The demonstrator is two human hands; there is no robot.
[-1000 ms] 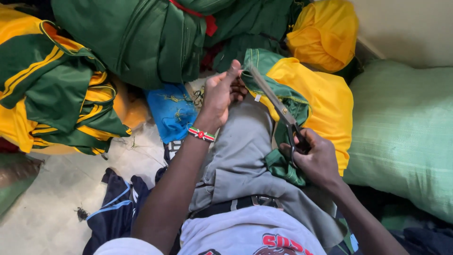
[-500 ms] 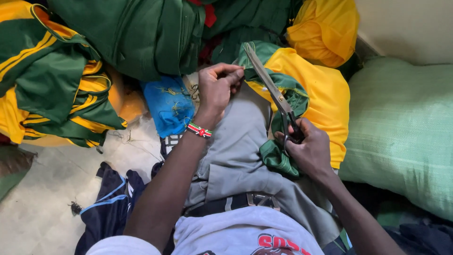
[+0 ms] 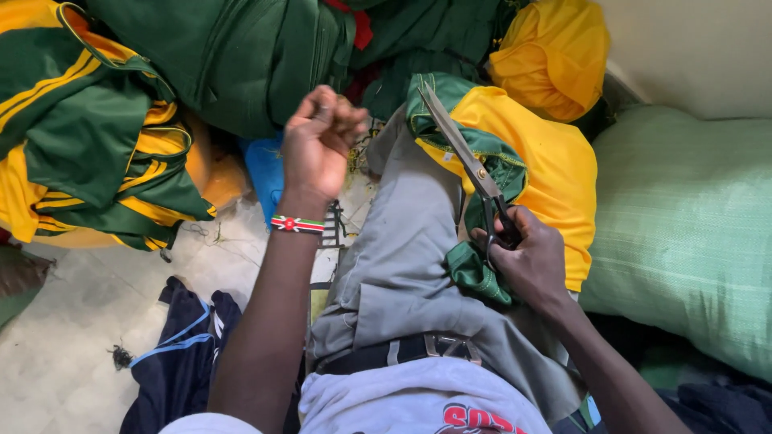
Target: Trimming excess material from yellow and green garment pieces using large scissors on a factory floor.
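— Start closest in. What lies right under the camera?

— A grey-trousered leg, stretched away from the viewer, with a dark belt at its near end. I'll place everything by that leg.

— The right hand?

— The right hand rests just to the right of the leg, fingers closed through the handles of a pair of large scissors. The blades look shut (or nearly so) and point up and away along the leg's right side.

— And what are they lying on?

— A yellow and green garment, draped beside the leg on the right; a green fold of it is bunched under that hand.

— The left hand?

— The left hand hovers over the far end of the leg, a little to its left, fingers curled into a loose fist. Whether it pinches anything I cannot tell. A beaded wristband circles the wrist.

— Farther out?

— Left of the leg, a blue bag on the floor and a pile of green and yellow clothes. Right of it, a pale green sack. Beyond its far end, dark green fabric.
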